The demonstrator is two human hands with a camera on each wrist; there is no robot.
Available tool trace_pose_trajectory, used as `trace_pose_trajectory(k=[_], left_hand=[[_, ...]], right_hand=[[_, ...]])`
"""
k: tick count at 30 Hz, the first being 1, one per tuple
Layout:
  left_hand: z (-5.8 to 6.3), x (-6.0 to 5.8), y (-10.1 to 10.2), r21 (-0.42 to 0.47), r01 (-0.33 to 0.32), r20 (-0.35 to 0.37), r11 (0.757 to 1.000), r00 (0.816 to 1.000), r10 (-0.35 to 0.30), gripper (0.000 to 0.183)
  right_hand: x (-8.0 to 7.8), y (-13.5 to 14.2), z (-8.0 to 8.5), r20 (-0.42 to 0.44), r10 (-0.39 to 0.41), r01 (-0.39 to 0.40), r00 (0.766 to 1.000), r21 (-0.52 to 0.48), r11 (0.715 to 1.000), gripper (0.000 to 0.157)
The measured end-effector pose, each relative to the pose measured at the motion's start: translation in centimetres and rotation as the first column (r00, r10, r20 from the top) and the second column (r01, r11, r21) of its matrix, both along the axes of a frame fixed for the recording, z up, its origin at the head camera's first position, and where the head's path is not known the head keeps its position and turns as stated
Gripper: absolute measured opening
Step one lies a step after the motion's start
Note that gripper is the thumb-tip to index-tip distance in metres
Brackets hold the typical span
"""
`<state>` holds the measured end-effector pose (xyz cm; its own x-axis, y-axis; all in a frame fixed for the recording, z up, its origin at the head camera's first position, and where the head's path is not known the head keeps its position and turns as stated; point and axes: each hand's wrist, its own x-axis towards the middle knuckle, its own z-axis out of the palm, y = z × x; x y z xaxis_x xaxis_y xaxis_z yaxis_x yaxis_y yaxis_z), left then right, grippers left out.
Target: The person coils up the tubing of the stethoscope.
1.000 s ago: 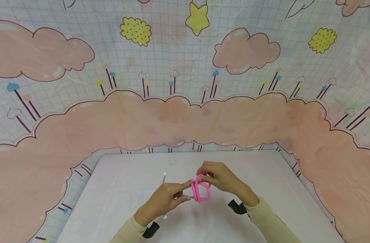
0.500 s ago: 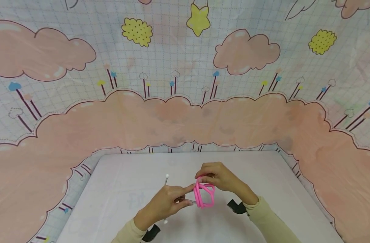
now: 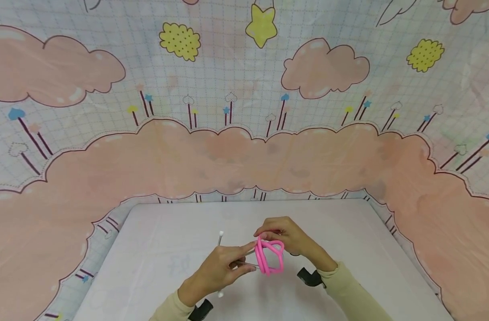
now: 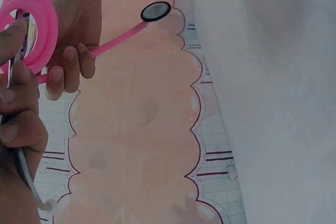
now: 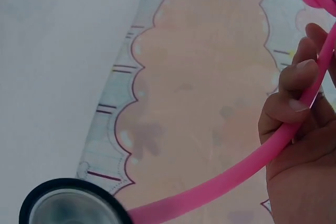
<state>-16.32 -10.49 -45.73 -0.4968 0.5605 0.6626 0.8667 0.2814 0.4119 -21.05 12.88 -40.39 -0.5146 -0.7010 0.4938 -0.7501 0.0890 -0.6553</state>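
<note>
A pink stethoscope is held in the air between both hands, over the white table. My left hand [image 3: 218, 267] grips its metal ear tubes, index finger and thumb reaching the coil of pink tubing [image 3: 262, 257] wound round them. White eartips [image 3: 221, 233] stick out above and below that hand. At the coil's upper side, my right hand [image 3: 286, 234] holds the tubing's free length [image 5: 226, 184] in curled fingers. From there the tubing runs out to the round, black-rimmed chest piece [image 4: 156, 11], which hangs free beyond the right hand; the right wrist view shows it large.
The white table [image 3: 168, 227] spreads beneath both hands. Behind it hangs a patterned cloth [image 3: 244, 160] with clouds and stars. A black wrist mount [image 3: 310, 277] sits under the right forearm, another wrist mount [image 3: 201, 310] under the left.
My right hand has shifted slightly left and down, closer against the coil. The coil and left hand have moved a little down and to the right. Both hands keep their hold.
</note>
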Motion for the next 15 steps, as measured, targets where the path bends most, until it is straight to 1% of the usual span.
trace_pose_trajectory(k=[1,4,7,11,15], left_hand=[[0.0,0.0,0.0,0.013,-0.002,-0.005,1.0,1.0,0.002,0.054],[-0.1,0.0,0.1,0.046,-0.005,-0.031,0.999,1.0,0.007,0.057],[-0.1,-0.1,0.2,0.064,0.003,-0.054,0.998,0.999,0.001,0.06],[-0.2,-0.4,0.2,0.08,0.028,-0.087,0.996,0.996,-0.021,0.055],[-0.3,-0.6,0.2,0.106,0.021,-0.088,0.994,0.996,-0.011,0.054]], right_hand=[[0.1,-0.1,0.0,0.018,0.003,-0.003,1.0,-0.011,1.0,0.016],[0.3,-0.2,-0.5,0.074,-0.002,0.004,0.997,-0.036,0.999,0.015],[0.2,-0.3,-1.5,0.082,0.0,0.004,0.997,-0.048,0.999,0.015],[-0.5,-0.3,-3.6,0.113,-0.01,0.017,0.994,-0.057,0.998,0.017],[-1.1,-0.3,-5.5,0.199,-0.034,0.048,0.979,-0.066,0.997,0.02]])
